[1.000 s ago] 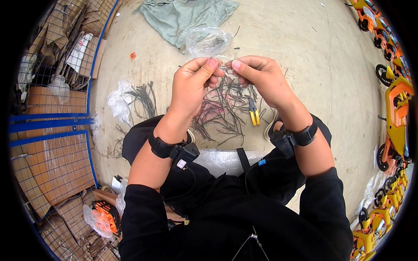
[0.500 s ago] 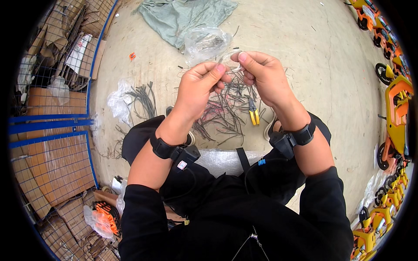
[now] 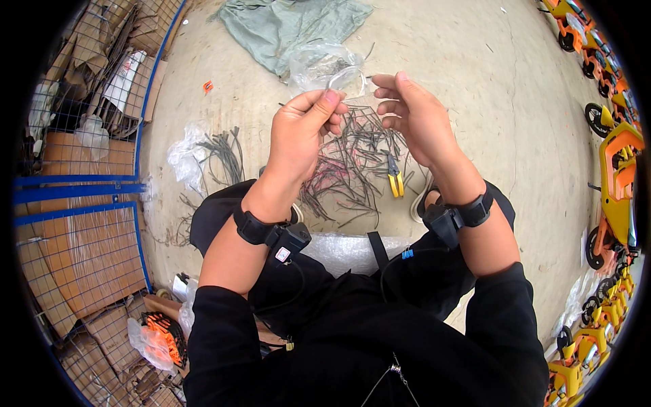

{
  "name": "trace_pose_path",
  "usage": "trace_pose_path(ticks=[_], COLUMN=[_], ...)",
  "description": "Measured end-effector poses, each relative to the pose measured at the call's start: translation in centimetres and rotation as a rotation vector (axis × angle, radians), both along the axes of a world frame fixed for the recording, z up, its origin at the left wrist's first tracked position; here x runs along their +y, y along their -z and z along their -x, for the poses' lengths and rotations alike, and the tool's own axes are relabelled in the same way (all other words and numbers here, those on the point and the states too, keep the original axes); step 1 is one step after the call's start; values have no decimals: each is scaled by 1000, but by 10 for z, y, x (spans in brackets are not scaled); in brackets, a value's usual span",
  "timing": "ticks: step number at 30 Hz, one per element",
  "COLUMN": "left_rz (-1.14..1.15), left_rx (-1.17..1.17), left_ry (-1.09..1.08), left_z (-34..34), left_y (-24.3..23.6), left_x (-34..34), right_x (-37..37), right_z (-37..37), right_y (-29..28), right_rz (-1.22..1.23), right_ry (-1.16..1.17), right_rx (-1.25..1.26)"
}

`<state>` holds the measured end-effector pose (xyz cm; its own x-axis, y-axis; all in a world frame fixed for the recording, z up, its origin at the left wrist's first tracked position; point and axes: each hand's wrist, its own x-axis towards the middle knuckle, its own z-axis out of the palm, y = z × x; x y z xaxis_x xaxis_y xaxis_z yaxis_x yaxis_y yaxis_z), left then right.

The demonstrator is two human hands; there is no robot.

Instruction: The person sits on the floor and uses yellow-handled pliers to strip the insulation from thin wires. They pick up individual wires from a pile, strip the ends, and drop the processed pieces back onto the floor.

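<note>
Thumb and fingertips of my left hand are pinched on a thin whitish strand, which curves up and to the right; whether it is wire or tubing I cannot make out. My right hand is raised just right of it, fingers spread, with nothing visibly gripped. Below both hands, a loose pile of dark cut wire pieces, some reddish, lies on the floor. Pliers with yellow handles rest at the pile's right side.
Ahead lie a clear plastic bag and a grey-green cloth. A bundle of dark wires lies left beside crumpled plastic. A blue mesh cage holds cardboard. Yellow-orange small bikes line the right.
My right hand has let go of the whitish strand, and its fingers have spread. My left hand, still pinching the strand, has shifted slightly left.
</note>
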<state>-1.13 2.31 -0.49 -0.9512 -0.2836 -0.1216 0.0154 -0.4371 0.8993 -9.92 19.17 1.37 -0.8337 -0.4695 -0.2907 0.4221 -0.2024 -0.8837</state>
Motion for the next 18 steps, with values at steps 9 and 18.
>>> trace_pose_path(ticks=[9, 18], left_rz=[-123, -151], left_rx=[44, -22], left_ry=[-55, 114], left_z=[0, -2], left_y=[0, 6], left_x=[-2, 5], right_x=[-3, -7], right_z=[-15, -12], right_y=[5, 9], right_rz=[-7, 91], right_ry=[-331, -154], right_rx=[142, 121])
